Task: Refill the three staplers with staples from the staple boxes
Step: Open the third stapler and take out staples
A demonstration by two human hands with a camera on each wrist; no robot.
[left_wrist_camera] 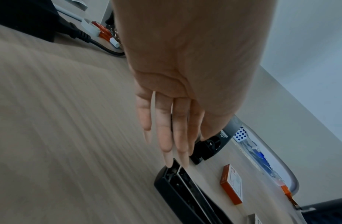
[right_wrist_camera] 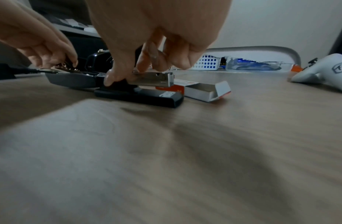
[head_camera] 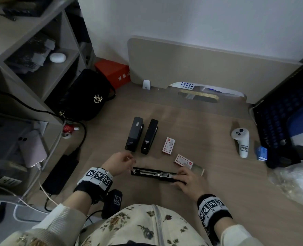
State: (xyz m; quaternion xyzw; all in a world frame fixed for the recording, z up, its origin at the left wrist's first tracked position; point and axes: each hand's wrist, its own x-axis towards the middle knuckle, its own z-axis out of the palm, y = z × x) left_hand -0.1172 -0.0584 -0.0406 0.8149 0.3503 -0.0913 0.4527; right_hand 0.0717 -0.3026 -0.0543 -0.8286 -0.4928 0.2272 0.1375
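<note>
Item: opened stapler (head_camera: 157,174), desk centre, loading step. My right hand (head_camera: 188,180) pinches its metal magazine; my left hand (head_camera: 119,163), fingers straight, touches the nine-o'clock end. Next, I judge: staples from the open staple box (head_camera: 183,161) at two o'clock.

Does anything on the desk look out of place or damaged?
Nothing looks damaged. The opened stapler lies flat, as refilling needs. One staple box sits askew beside it, its tray pulled out and apparently empty.

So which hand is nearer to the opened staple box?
Right. The right hand grips the open stapler just beside the opened staple box; the left hand is at the stapler's far end.
</note>
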